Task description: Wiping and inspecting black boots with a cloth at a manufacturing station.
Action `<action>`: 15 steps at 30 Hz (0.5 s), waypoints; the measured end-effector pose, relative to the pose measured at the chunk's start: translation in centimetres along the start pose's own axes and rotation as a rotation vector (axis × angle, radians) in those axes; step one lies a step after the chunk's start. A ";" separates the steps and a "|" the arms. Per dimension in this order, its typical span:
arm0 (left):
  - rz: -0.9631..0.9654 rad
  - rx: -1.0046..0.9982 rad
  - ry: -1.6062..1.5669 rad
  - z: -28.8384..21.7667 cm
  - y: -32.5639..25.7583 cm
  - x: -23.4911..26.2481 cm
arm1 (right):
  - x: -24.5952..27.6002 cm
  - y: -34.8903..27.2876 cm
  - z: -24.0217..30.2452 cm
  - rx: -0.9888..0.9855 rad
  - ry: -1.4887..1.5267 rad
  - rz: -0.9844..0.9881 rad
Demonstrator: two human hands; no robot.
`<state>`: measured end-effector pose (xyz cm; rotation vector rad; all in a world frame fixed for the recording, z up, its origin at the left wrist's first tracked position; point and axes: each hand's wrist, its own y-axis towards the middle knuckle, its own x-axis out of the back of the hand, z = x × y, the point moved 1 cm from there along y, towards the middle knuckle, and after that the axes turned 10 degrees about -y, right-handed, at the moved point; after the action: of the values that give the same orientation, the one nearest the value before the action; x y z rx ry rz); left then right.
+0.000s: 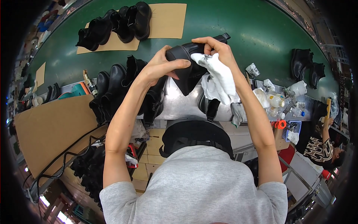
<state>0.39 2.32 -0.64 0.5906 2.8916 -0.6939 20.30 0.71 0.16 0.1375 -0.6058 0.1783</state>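
A black leather ankle boot is raised over the metal front strip of the bench, tilted, with its pull tab pointing to the upper right. My left hand is closed around one end of it, thumb laid across the leather. On the other side, my right hand has its fingers bent at the boot's upper and grips a white cloth, which hangs down beside the boot. Part of the upper is hidden behind the cloth and fingers. Just below stands another black boot on the metal strip.
Several black boots stand left of my arm, others on cardboard at the back. Right lie bottles, white wads, orange-handled scissors and a blue basket. Another person is at far right.
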 end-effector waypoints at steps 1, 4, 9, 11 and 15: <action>0.003 -0.001 0.002 0.0 0.0 0.0 | 0.0 0.0 0.2 0.002 -0.035 -0.029; 0.003 -0.012 0.008 0.1 0.0 0.0 | 0.1 0.1 -0.3 -0.012 0.048 -0.011; 0.010 -0.001 -0.012 0.0 -0.2 0.1 | -0.3 -0.1 -1.0 0.030 0.135 0.027; 0.017 0.002 -0.015 0.3 -0.1 0.2 | -0.2 0.1 -0.2 0.025 0.036 -0.001; 0.023 0.001 -0.032 0.3 0.0 0.0 | -0.4 0.1 0.1 0.001 -0.007 -0.070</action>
<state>0.39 2.16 -0.91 0.6066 2.8508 -0.6951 19.93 0.73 0.05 0.1600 -0.6067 0.1109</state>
